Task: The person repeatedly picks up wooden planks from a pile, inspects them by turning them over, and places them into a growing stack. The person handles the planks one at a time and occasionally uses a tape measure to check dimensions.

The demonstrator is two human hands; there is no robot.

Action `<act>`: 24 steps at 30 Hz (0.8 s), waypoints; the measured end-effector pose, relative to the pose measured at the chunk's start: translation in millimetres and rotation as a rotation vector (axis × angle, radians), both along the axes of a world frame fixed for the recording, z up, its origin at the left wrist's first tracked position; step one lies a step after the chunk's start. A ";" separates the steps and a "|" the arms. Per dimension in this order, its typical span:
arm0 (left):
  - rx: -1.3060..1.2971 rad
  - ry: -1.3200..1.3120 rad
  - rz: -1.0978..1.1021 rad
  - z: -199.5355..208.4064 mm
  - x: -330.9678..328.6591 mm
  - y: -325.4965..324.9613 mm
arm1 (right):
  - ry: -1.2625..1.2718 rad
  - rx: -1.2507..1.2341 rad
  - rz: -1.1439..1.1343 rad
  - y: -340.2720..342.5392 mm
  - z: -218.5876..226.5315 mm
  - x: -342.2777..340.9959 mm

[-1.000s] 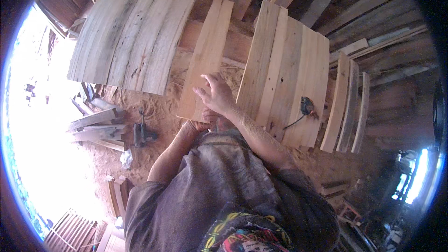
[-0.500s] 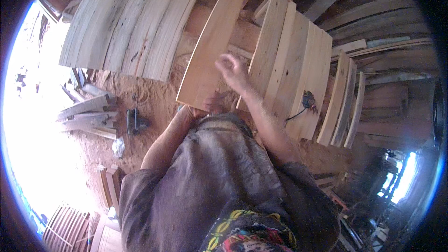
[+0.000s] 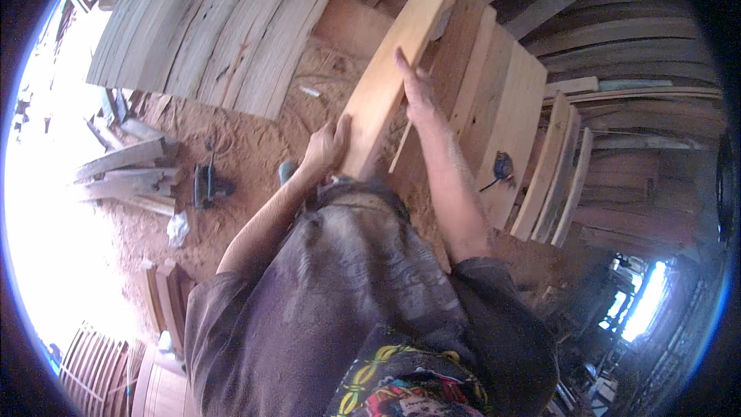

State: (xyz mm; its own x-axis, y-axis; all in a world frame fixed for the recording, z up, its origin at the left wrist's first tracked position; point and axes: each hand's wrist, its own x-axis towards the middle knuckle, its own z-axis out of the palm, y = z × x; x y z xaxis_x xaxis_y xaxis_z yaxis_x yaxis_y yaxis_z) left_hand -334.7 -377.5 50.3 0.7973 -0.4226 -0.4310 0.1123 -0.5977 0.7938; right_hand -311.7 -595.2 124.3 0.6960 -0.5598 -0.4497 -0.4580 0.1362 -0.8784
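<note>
A pale wooden board (image 3: 384,69) is lifted in front of me, tilted so that a narrower side faces up and its far end points away to the right. My left hand (image 3: 328,144) grips its left side close to my body, with the thumb over the edge. Farther along, my right hand (image 3: 417,91) clasps the right side, thumb laid on the upper surface; its other fingers are hidden beneath. To the right of the board, several planks (image 3: 482,85) lie side by side, with a dark tape measure (image 3: 502,166) on them.
Another row of wide planks (image 3: 220,23) lies at the far left. On the sandy ground stand a dark power tool (image 3: 207,185) and a pile of offcuts (image 3: 127,166). Narrow boards (image 3: 549,174) lie at the right, with stacked timber (image 3: 625,46) behind.
My right hand, free in the air before, now holds the board's right side. The left hand has moved up along it. The board has been turned from its broad face and shifted right.
</note>
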 end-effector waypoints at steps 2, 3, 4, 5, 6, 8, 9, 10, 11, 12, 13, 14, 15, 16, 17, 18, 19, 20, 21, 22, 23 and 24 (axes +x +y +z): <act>0.076 -0.064 -0.005 12.0 -7.0 -2.3 | 0.019 0.097 -0.105 -11.1 -15.1 -12.2; 0.077 -0.048 -0.020 15.4 -10.9 -2.2 | 0.019 0.088 -0.177 -11.3 -21.2 -18.3; 0.081 -0.031 -0.026 15.7 -13.5 -2.6 | 0.016 0.080 -0.248 -11.0 -27.7 -24.9; 0.048 -0.038 -0.036 7.1 -18.8 -1.5 | -0.055 0.113 -0.211 -12.5 -31.7 -33.3; 0.049 -0.019 -0.055 1.2 -26.3 -0.6 | -0.064 0.109 -0.211 -13.8 -36.0 -43.4; 0.040 0.001 -0.086 -4.7 -30.6 -5.1 | -0.100 0.091 -0.201 -19.9 -33.8 -51.6; -0.030 -0.034 -0.138 -6.5 -29.5 -7.8 | -0.106 0.051 -0.214 -21.1 -27.7 -55.1; -0.097 -0.069 -0.192 -8.3 -26.0 -11.3 | -0.111 0.012 -0.228 -20.3 -20.5 -61.8; -0.260 0.010 -0.215 -17.0 -16.0 -16.4 | -0.120 -0.023 -0.235 -16.5 -12.5 -65.8; -0.318 -0.037 -0.138 -16.5 -1.7 -25.7 | -0.109 -0.098 -0.169 -7.0 7.2 -67.9; -0.379 -0.084 -0.065 -10.3 15.8 -42.5 | -0.099 -0.176 -0.106 2.2 27.2 -73.1; -0.444 -0.128 -0.015 0.7 30.2 -67.0 | -0.221 -0.256 -0.037 1.4 27.3 -90.3; -0.637 0.050 0.066 32.5 43.3 -86.4 | -0.083 -0.486 0.061 9.4 47.2 -102.6; -0.816 0.228 0.153 65.5 57.2 -104.9 | -0.086 -0.573 0.090 26.8 63.9 -112.7; -0.858 0.438 0.228 62.3 80.7 -126.4 | -0.105 -0.658 0.141 45.8 74.9 -117.3; -1.028 0.632 0.194 36.0 98.2 -131.9 | -0.094 -0.749 0.230 58.2 71.7 -119.9; -1.169 0.847 0.161 11.8 115.9 -137.6 | -0.226 -0.905 0.329 73.3 83.1 -117.2; -1.382 1.041 0.032 4.9 122.5 -139.0 | -0.354 -1.055 0.410 82.5 94.5 -117.4; -1.545 1.253 -0.125 1.9 129.6 -139.3 | -0.358 -1.094 0.422 89.3 100.4 -119.7; -1.647 1.467 -0.221 17.8 123.2 -143.0 | -0.347 -1.127 0.429 92.4 99.9 -127.7; -1.746 1.690 -0.321 38.6 110.3 -147.4 | -0.327 -1.162 0.439 93.5 101.4 -137.3; -1.825 1.710 -0.400 56.5 99.5 -143.4 | -0.321 -1.191 0.433 92.2 102.8 -144.5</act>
State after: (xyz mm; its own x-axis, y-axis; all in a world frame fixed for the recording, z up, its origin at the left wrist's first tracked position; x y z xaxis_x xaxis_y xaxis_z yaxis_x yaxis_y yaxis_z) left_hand -235.2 -520.9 106.8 0.1801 -0.8758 0.4478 0.9602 0.0578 -0.2732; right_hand -456.1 -502.9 227.1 0.9017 -0.2017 0.3824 -0.0172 -0.9005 -0.4346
